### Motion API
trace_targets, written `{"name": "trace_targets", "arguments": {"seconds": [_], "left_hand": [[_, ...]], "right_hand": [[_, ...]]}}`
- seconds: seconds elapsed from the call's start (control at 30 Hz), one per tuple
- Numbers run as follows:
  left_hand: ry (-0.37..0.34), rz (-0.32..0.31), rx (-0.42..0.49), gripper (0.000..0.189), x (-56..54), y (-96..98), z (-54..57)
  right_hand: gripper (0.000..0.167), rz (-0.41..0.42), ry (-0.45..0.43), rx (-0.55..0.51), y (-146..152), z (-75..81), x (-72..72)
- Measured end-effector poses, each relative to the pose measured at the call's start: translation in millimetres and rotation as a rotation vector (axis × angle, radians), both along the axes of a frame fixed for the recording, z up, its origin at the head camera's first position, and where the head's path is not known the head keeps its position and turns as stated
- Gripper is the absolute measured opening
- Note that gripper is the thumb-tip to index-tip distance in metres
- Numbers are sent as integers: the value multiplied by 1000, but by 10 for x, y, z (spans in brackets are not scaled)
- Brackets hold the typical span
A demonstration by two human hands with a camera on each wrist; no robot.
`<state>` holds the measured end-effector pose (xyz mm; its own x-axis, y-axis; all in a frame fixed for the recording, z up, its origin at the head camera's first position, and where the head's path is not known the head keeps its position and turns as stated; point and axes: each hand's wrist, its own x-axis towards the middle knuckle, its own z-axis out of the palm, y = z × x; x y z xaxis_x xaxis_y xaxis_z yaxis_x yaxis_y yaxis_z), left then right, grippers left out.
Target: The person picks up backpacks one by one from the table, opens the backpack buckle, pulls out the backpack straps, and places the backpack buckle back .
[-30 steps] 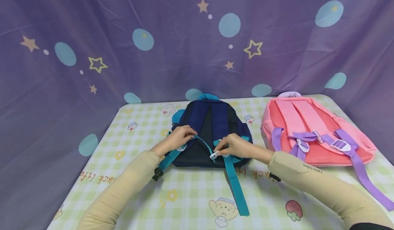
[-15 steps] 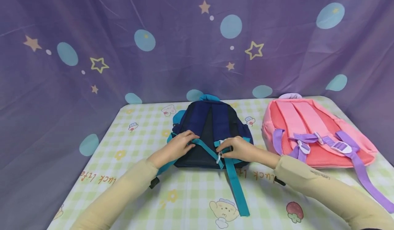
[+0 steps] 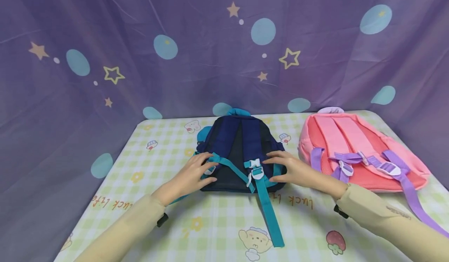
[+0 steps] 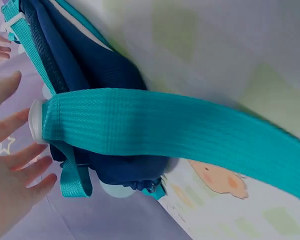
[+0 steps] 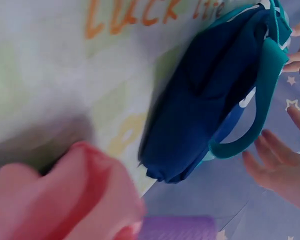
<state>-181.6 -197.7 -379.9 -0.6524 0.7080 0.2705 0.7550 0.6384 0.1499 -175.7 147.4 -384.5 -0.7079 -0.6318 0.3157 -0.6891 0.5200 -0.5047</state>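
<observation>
A navy backpack (image 3: 228, 133) lies on the table with its shoulder straps facing up and its teal grab handle at the back. Across its lower half runs a thin teal strap (image 3: 233, 169), ending at a small white buckle (image 3: 249, 179). Beside that buckle sits a white strap adjuster (image 3: 257, 173), from which teal webbing (image 3: 269, 215) trails over the tablecloth. My left hand (image 3: 191, 176), fingers parted, is at the thin strap's left end. In the left wrist view it is beside a white adjuster (image 4: 36, 121). My right hand (image 3: 292, 170) spreads its fingers by the bag's right side, holding nothing.
On the right lies a pink backpack (image 3: 345, 149) with purple straps, one purple strap tail (image 3: 417, 199) reaching toward the front. A checked tablecloth (image 3: 168, 137) covers the table. Behind it hangs a purple curtain (image 3: 210, 75) with stars.
My right hand has let go of the white buckle and drawn back to the right. The left hand has released the thin teal strap and shifted left, its fingers parting.
</observation>
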Motion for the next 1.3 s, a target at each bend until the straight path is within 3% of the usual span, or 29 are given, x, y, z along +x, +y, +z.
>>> {"name": "trace_targets", "arguments": {"seconds": [0.27, 0.47, 0.9, 1.3], "left_hand": [[-27, 7, -99, 53, 47, -76, -43], [-18, -3, -128, 52, 44, -93, -76], [-32, 1, -90, 49, 44, -152, -148], [-55, 49, -48, 47, 72, -299, -128]], "right_hand": [[61, -41, 8, 67, 183, -139, 78], [58, -49, -24, 62, 225, -229, 87], [51, -35, -28, 44, 215, -307, 64], [46, -2, -115, 3, 52, -329, -6]]}}
